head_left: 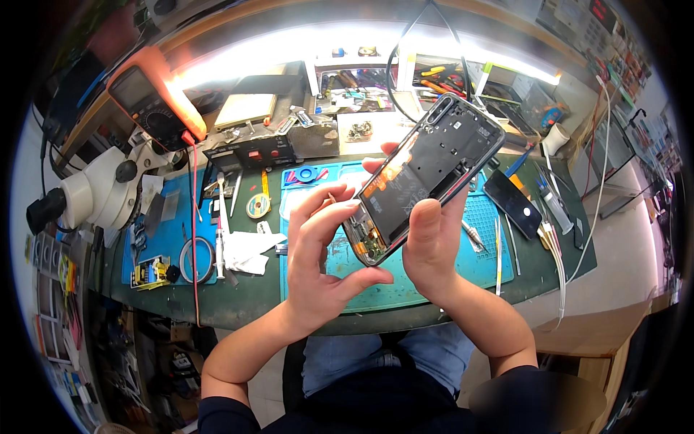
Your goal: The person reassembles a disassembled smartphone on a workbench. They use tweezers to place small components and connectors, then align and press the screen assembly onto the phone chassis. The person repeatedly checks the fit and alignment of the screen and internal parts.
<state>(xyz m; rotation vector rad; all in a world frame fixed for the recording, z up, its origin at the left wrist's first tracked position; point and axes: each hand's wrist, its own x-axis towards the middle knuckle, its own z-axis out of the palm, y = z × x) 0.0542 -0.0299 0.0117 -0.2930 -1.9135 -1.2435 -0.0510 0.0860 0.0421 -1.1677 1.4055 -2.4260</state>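
Observation:
A smartphone (426, 173) with its back cover off is held up, tilted, over the bench. Its dark battery, orange flex cables and the small circuit board at its lower end are exposed. My right hand (434, 249) grips it, thumb along the near edge and fingertips showing at the far side. My left hand (318, 249) is at the lower left corner, its fingers bent against the frame and its thumb under the bottom end. Beneath the phone lies a blue-green work mat (390, 286).
On the left stand a white microscope (101, 188) and an orange multimeter (155, 98) with a red lead. A roll of tape (196, 260) and white tissue (246, 249) lie nearby. To the right are another dark phone (512, 204), tweezers and white cables (555, 257).

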